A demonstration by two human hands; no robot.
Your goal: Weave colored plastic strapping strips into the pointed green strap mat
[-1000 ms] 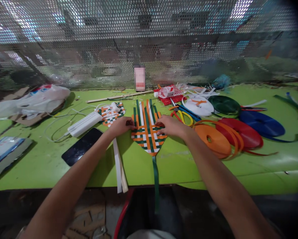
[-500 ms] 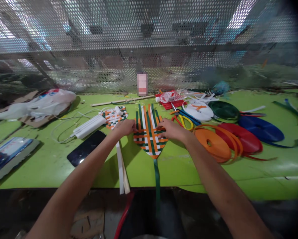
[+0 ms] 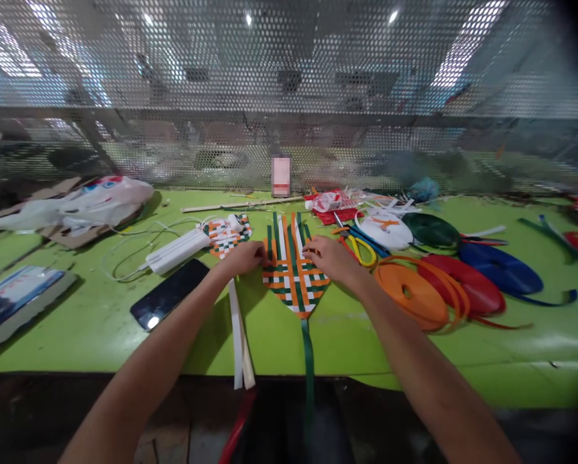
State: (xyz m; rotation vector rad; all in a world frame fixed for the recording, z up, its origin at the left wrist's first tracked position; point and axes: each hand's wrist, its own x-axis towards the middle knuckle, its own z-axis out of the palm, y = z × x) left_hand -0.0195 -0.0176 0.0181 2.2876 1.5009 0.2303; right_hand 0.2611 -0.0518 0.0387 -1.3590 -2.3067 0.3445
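A pointed woven piece of orange, green and white strips (image 3: 296, 283) lies on the green table, its tip toward me and a long green strip (image 3: 308, 361) hanging from the tip over the table's edge. My left hand (image 3: 252, 256) is at the piece's left edge, its fingers pressed together on the strips there. On the right side, my right hand (image 3: 323, 254) has its fingers bent over the upper strips, thumb and fingertips closed on them. The exact strips under the fingertips are too small to tell.
A second woven piece (image 3: 225, 236), a white power strip (image 3: 178, 250) and a black phone (image 3: 169, 293) lie left. Yellow-handled scissors (image 3: 365, 251) and orange (image 3: 409, 293), red (image 3: 477, 283), blue (image 3: 501, 265), green (image 3: 432, 230) and white (image 3: 383, 228) strip rolls lie right.
The camera view has tilted up slightly, so the table sits lower in the picture. Both hands remain at the woven piece, with the right fingers slightly shifted over its upper strips.
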